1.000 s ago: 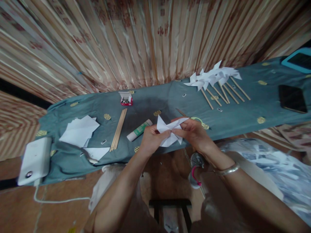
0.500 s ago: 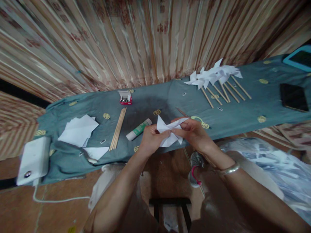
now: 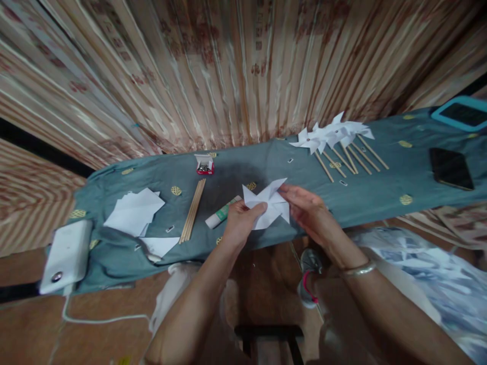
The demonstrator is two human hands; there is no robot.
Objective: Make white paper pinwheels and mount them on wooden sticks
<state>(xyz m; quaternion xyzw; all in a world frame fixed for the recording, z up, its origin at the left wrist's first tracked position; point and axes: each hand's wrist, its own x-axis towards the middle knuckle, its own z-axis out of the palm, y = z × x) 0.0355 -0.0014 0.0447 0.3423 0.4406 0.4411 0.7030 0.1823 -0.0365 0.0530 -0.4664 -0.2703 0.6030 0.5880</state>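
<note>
Evidently, the step in hand is about keeping folds gathered, and the left hand (image 3: 239,223) does the main work: its thumb presses near the middle of the white folded-paper pinwheel (image 3: 273,198), clamping it. The pinwheel sits between both hands, over the near edge of the table's grey-green patterned cloth (image 3: 262,159). Along its right side lie the fingers of the right hand (image 3: 307,207), fairly straight; whether they pinch the paper or merely rest by it, I cannot tell.

To do this well, firm pressure belongs at the centre, where the folded tips seem to meet, since a slack thumb could let them spring apart. The right fingers should steady the outer blades lightly (squeezing would flatten their curl). The white glue stick with a green label (image 3: 217,217) lies just beside the left hand, so the wrist needs care there. For a shape to compare, white paper pinwheels on pale wooden sticks (image 3: 330,136) lie overlapping farther back, to the right.
</note>
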